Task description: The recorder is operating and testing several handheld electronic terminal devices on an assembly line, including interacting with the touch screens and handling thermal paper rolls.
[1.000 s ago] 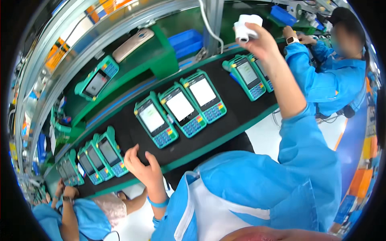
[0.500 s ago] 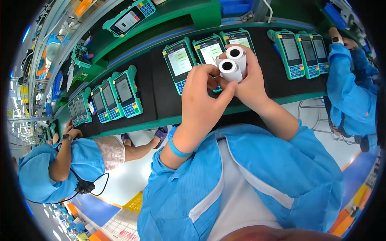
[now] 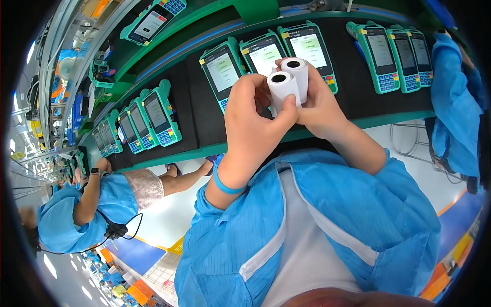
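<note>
Two white paper rolls with dark cores stand side by side, nearly upright, between my hands above the bench's near edge. My left hand (image 3: 255, 112) is closed on the nearer paper roll (image 3: 284, 97), its thumb against the side and the fingers partly hidden behind. Around the farther paper roll (image 3: 302, 84) my right hand (image 3: 323, 105) is closed, its fingers mostly hidden behind the rolls. Just beyond them, three green-cased card payment terminals lie with lit screens: a left one (image 3: 223, 70), a middle one (image 3: 262, 53) and a right one (image 3: 309, 48).
More terminals lie on the black bench mat (image 3: 192, 110): a right group (image 3: 382, 59) and several at left (image 3: 159, 116). Another terminal (image 3: 149, 24) rests on the green raised shelf. A co-worker (image 3: 92, 202) is at left; another co-worker's blue sleeve (image 3: 452, 92) shows at right.
Both hands and the rolls have shifted slightly left in view. My left thumb has moved up the side of the nearer roll. The bench view has shifted a little, and the right co-worker's arm has moved.
</note>
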The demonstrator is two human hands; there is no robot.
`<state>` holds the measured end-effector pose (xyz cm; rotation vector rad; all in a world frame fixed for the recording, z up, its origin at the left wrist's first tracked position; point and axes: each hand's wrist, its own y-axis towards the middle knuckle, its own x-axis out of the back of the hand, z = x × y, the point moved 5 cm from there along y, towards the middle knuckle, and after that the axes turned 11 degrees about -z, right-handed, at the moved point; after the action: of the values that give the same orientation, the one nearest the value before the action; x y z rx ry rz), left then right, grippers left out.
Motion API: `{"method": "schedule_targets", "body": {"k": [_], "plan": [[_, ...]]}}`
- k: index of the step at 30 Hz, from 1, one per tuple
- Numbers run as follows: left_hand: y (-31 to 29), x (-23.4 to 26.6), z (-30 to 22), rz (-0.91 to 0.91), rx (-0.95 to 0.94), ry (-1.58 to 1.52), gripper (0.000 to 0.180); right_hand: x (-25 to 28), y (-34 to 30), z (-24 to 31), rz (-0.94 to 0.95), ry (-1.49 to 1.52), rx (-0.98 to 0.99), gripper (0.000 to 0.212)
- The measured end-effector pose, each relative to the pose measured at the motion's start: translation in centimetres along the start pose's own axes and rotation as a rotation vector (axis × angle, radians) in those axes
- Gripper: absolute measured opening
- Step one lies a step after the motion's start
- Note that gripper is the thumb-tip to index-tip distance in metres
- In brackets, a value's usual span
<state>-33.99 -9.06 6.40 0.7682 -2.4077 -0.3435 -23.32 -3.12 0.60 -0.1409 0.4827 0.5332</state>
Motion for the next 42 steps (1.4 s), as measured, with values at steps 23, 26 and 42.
{"method": "schedule_targets", "body": {"k": [23, 26, 42], "plan": [[11.9, 5.6, 9.4, -0.043, 0.140, -0.424, 0.030, 1.6, 1.8, -0.2, -0.025, 0.440, -0.409, 0.057], [14.3, 5.2, 11.3, 0.046, 0.297, -0.515, 0.027, 1.1, 1.8, -0.5, 0.023, 0.462, -0.450, 0.057], [18.0, 1.6, 14.5, 0.528, 0.013, 0.381, 0.040, 2.2, 1.3, -0.8, 0.036, 0.495, -0.590, 0.056]]}}
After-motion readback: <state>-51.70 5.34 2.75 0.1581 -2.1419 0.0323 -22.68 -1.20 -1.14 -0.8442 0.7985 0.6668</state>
